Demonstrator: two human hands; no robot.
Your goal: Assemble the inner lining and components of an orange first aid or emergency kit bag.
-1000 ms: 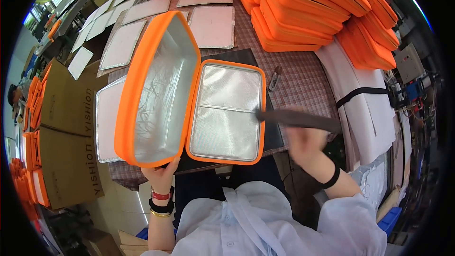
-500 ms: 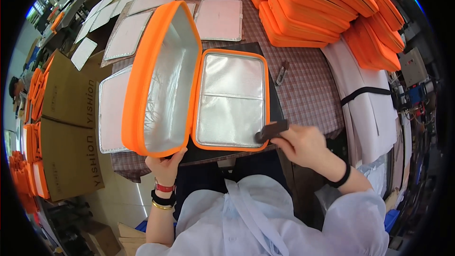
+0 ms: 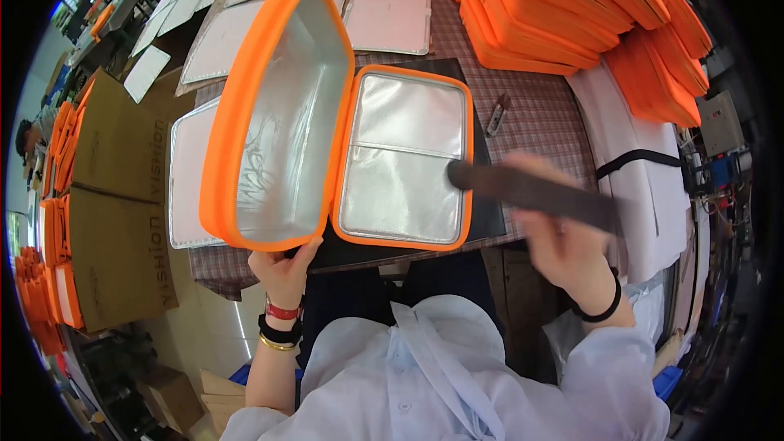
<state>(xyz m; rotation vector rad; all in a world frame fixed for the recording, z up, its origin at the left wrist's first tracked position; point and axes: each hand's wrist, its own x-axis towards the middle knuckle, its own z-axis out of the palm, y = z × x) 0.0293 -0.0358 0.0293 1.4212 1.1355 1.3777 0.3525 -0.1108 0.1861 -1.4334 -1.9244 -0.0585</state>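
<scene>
An orange zip case [image 3: 219, 147] lies open before me on the table, its deep silver-lined half standing up on the left. The shallow lid [image 3: 400, 200] rests flat on the right, its silver lining showing a seam across. My left hand [image 3: 282, 276] grips the deep half's near lower edge, thumb outside and the other fingers partly hidden beneath. In my right hand [image 3: 562, 241] is a long dark bar-shaped tool with a rounded end [image 3: 539, 193], blurred by motion. Its round end hangs over the lid's right side; contact cannot be told.
Stacks of orange cases [image 3: 547, 16] stand at the back right. White panels [image 3: 388, 16] cover the far table, and a small cutter [image 3: 496, 114] lies right of the lid. White sheets [image 3: 633, 163] are strapped at the right; a cardboard box [image 3: 118, 220] stands left.
My right hand has lifted the dark tool up and right, away from the lid's near right corner. My left hand keeps its hold; the view has shifted slightly.
</scene>
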